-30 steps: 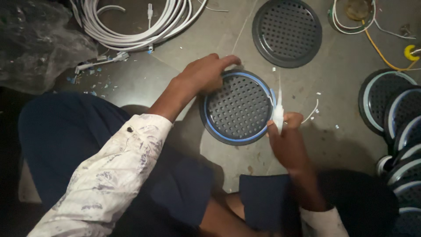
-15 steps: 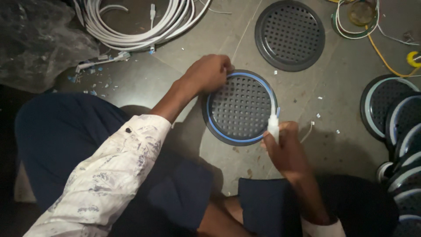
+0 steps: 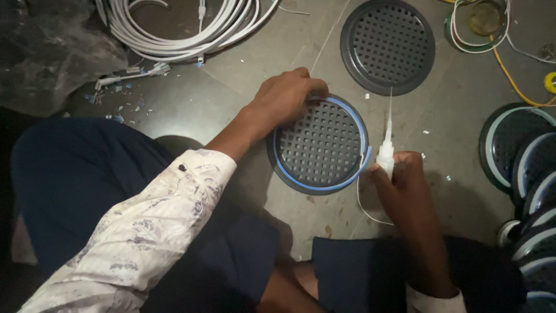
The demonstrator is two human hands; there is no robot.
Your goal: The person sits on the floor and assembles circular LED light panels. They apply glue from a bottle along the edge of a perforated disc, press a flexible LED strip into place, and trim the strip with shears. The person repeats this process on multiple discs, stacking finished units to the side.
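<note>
Left hand: palm down, fingers curled together over the upper-left rim of the perforated round tray.
Right hand: fingers wrapped tight around a small white nozzle bottle, tip upward, just beside the tray's right edge.
Tray position: flat on the grey floor, between both hands; blue-white strip lines its inner rim.
Surroundings: second perforated tray beyond; stacked trays at right; coiled white cable upper left.
Obstruction: left hand hides part of the rim.
</note>
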